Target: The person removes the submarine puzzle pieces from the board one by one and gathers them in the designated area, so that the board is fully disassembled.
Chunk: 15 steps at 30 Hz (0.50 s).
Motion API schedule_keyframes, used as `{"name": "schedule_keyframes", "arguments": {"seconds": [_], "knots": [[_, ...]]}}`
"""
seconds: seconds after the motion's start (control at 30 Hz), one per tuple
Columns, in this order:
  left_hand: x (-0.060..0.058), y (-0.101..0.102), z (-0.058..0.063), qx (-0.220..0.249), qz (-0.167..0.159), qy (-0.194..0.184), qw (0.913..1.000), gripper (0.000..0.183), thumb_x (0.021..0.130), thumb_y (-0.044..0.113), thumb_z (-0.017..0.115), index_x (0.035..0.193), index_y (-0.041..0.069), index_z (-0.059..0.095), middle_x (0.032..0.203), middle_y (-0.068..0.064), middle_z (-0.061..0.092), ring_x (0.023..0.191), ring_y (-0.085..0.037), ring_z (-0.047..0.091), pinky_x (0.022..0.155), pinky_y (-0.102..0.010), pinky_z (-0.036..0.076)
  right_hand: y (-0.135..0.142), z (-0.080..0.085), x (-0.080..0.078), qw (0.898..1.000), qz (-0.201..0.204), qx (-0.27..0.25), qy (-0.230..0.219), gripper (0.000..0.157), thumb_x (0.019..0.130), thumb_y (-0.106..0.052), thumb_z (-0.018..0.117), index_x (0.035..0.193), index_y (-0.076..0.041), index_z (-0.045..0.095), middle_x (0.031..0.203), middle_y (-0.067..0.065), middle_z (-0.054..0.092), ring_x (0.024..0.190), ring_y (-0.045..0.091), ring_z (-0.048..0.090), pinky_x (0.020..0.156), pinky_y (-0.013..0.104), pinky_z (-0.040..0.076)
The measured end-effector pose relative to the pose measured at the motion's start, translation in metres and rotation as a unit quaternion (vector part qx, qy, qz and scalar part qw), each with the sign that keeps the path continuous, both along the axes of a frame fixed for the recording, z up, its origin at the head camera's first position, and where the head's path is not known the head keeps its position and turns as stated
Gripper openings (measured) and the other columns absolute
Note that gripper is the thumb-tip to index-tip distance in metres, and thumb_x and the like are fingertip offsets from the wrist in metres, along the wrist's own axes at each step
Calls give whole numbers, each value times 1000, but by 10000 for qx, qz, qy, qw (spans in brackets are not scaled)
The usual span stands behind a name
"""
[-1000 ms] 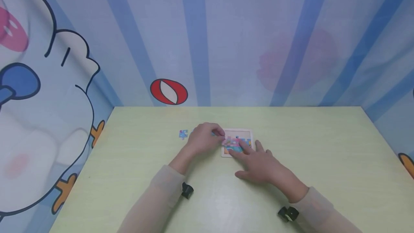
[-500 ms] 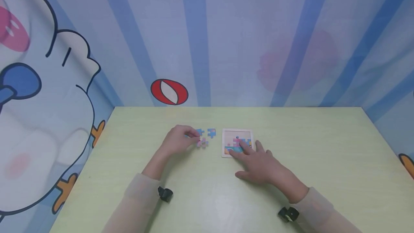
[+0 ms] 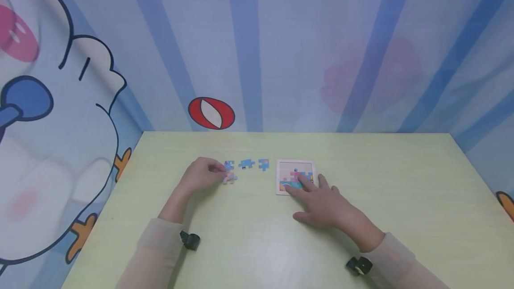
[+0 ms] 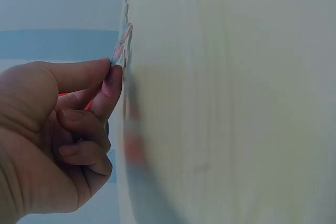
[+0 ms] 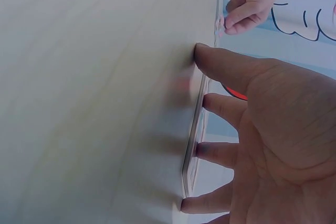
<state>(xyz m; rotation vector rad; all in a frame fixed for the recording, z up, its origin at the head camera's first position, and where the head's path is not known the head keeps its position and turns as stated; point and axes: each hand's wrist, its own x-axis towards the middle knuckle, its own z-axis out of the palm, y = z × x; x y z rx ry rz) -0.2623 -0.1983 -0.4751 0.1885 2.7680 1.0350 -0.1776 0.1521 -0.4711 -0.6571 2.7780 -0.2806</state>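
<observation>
Thumb and forefinger of my left hand pinch a pink jigsaw piece, tilted and just above the table in the left wrist view. Behind it in the head view is a blue jigsaw piece; whether the two touch, I cannot tell. My right hand is spread at the puzzle tray, with straight fingertips resting on its lower part. Pink and blue pieces fill part of the tray below a bare upper area. The right fingers hide some of them.
Two more loose blue jigsaw pieces, one in the middle and one at the right, lie between the left hand and the tray. The pale table ends at a striped cartoon backdrop.
My left hand has moved left from the tray's left edge, past the loose blue pieces, with the pink jigsaw piece in its fingers. The right hand has stayed at the tray.
</observation>
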Motion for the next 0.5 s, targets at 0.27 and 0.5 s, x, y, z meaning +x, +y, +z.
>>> {"name": "schedule_keyframes", "arguments": {"seconds": [0.27,0.5], "knots": [[-2,-4,-6,-140,63,11,9999,15,95,21,76,106,12,80,101,-3,73,99,-25,64,94,-47,51,1,0,0,10000,0,-12,-23,73,97,-50,68,161,-31,39,170,15,22,142,66,24,98,82,33],[-3,-3,-4,-283,1,79,9996,16,97,20,73,108,11,79,103,-4,74,102,-27,65,96,-49,50,1,0,0,10000,10,-27,9,72,98,-50,68,161,-31,39,170,15,22,142,66,24,98,81,33]]}}
